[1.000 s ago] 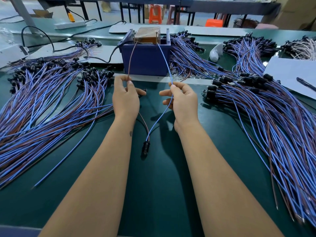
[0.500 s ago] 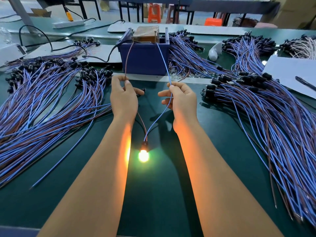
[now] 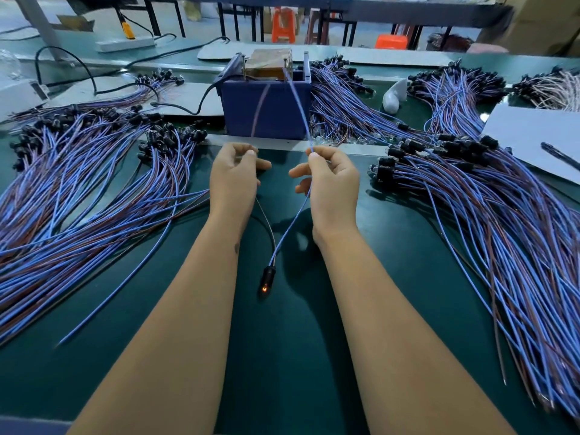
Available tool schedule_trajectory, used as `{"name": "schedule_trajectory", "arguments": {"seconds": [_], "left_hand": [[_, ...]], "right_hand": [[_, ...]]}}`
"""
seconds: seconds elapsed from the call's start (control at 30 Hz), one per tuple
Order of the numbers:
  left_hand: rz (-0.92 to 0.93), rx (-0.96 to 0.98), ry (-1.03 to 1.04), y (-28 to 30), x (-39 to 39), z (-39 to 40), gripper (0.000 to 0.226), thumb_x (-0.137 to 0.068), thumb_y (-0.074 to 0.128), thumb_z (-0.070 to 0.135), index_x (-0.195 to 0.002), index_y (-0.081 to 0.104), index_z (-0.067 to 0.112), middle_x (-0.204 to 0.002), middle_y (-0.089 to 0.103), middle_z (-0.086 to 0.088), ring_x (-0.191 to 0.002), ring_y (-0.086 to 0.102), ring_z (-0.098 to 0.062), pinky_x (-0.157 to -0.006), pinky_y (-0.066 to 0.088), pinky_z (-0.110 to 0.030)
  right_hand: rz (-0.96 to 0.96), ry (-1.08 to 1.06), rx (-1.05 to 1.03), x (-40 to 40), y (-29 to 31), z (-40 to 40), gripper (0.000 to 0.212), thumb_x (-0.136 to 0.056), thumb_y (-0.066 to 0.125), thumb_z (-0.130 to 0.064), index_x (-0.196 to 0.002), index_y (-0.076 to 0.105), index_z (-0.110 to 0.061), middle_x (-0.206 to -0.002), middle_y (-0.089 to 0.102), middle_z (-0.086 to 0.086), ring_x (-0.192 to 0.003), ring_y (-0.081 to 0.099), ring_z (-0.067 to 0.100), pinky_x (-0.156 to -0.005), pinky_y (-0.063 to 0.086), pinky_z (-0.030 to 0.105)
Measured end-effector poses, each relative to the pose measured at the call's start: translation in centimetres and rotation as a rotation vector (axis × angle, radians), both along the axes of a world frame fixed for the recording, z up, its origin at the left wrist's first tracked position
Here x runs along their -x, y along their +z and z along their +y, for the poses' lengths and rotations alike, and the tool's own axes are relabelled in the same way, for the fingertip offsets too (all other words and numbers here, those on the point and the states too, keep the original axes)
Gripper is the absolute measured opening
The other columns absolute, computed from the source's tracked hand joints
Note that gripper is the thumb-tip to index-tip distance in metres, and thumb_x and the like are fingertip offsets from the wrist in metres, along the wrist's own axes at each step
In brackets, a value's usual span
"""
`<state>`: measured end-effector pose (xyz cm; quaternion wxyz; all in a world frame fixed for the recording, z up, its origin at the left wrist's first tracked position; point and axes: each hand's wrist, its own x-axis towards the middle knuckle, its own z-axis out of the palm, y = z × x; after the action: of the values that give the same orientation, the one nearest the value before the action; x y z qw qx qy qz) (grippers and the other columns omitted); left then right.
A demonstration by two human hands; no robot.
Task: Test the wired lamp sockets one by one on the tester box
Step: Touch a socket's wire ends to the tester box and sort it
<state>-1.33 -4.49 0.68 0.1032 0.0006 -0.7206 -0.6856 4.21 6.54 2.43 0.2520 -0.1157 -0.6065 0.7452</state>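
A blue tester box (image 3: 266, 108) with a brown block on top stands at the back middle of the green mat. My left hand (image 3: 233, 180) pinches a brown wire (image 3: 260, 111) that runs up toward the box top. My right hand (image 3: 332, 180) pinches the blue wire (image 3: 298, 98) of the same pair. Both wires hang down between my forearms to a black lamp socket (image 3: 266, 279) lying on the mat. Its bulb shows only a faint orange glow. The wire tips blur near the box's metal posts.
A large fan of blue and brown wired sockets (image 3: 78, 189) covers the left of the mat. Another pile (image 3: 489, 208) spreads on the right, more behind the box. A white sheet with a pen (image 3: 533, 133) lies far right; a power strip (image 3: 125, 43) sits far left.
The bulb was dark, lit up bright half a second ago, and has now faded to a dim orange glow. Both hands have stayed nearly in place, pinching the wires.
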Motion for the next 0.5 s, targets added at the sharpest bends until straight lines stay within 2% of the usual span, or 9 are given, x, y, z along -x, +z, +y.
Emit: {"name": "schedule_trajectory", "arguments": {"seconds": [0.07, 0.17, 0.23, 0.3, 0.37, 0.43, 0.5], "left_hand": [[0.016, -0.01, -0.049, 0.2, -0.2, 0.3, 0.016, -0.091, 0.054, 0.021, -0.083, 0.065, 0.028, -0.08, 0.068, 0.004, -0.072, 0.056, -0.01, -0.07, 0.045, -0.027], [0.047, -0.003, -0.115, 0.5, -0.8, 0.8, 0.018, -0.089, 0.06, 0.018, -0.079, 0.071, 0.027, -0.073, 0.064, 0.008, -0.068, 0.052, -0.005, -0.067, 0.043, -0.018], [0.049, 0.023, -0.18, 0.7, -1.2, 1.1, 0.019, -0.091, 0.061, 0.014, -0.081, 0.074, 0.024, -0.072, 0.068, 0.012, -0.069, 0.057, 0.0, -0.069, 0.046, -0.014], [0.009, -0.002, -0.233, 0.9, -1.4, 1.3, 0.018, -0.093, 0.06, 0.012, -0.086, 0.075, 0.02, -0.074, 0.07, 0.005, -0.073, 0.061, -0.007, -0.074, 0.049, -0.022], [-0.052, -0.093, -0.271, 1.2, -1.7, 1.5, 0.017, -0.095, 0.058, 0.012, -0.088, 0.074, 0.014, -0.062, 0.066, 0.007, -0.058, 0.059, -0.005, -0.061, 0.048, -0.019], [-0.08, -0.168, -0.312, 1.5, -2.1, 1.6, 0.017, -0.096, 0.055, 0.012, -0.087, 0.069, 0.01, -0.047, 0.056, 0.011, -0.04, 0.05, 0.0, -0.042, 0.038, -0.011], [-0.077, -0.201, -0.327, 1.6, -2.2, 1.5, 0.015, -0.097, 0.055, 0.012, -0.085, 0.063, 0.011, -0.045, 0.052, 0.012, -0.035, 0.044, 0.001, -0.037, 0.033, -0.01]], "right_hand": [[-0.037, 0.045, -0.054, 0.1, -0.2, -0.2, 0.015, -0.096, 0.05, -0.007, -0.088, 0.06, -0.015, -0.061, 0.065, 0.003, -0.055, 0.053, 0.013, -0.051, 0.044, 0.017], [-0.076, 0.082, -0.146, 0.2, -0.3, -0.2, 0.015, -0.094, 0.052, -0.008, -0.086, 0.061, -0.015, -0.059, 0.064, 0.003, -0.055, 0.053, 0.014, -0.05, 0.043, 0.017], [-0.079, 0.095, -0.195, 0.3, -0.4, -0.2, 0.016, -0.092, 0.053, -0.006, -0.083, 0.062, -0.015, -0.057, 0.063, 0.001, -0.055, 0.057, 0.013, -0.052, 0.046, 0.021], [-0.082, 0.096, -0.237, 0.4, -0.5, -0.2, 0.016, -0.091, 0.055, -0.006, -0.081, 0.063, -0.015, -0.054, 0.062, -0.002, -0.052, 0.058, 0.009, -0.054, 0.048, 0.024], [-0.093, 0.093, -0.298, 0.4, -0.8, -0.1, 0.016, -0.091, 0.058, -0.009, -0.078, 0.064, -0.016, -0.053, 0.062, -0.007, -0.052, 0.058, 0.006, -0.059, 0.052, 0.03], [-0.11, 0.096, -0.378, 0.5, -0.9, -0.1, 0.015, -0.091, 0.061, -0.013, -0.077, 0.065, -0.017, -0.059, 0.065, -0.008, -0.058, 0.06, 0.007, -0.067, 0.056, 0.037], [-0.119, 0.105, -0.444, 0.5, -1.0, -0.2, 0.014, -0.09, 0.062, -0.016, -0.077, 0.066, -0.021, -0.068, 0.068, -0.006, -0.067, 0.063, 0.011, -0.073, 0.055, 0.039]]}}
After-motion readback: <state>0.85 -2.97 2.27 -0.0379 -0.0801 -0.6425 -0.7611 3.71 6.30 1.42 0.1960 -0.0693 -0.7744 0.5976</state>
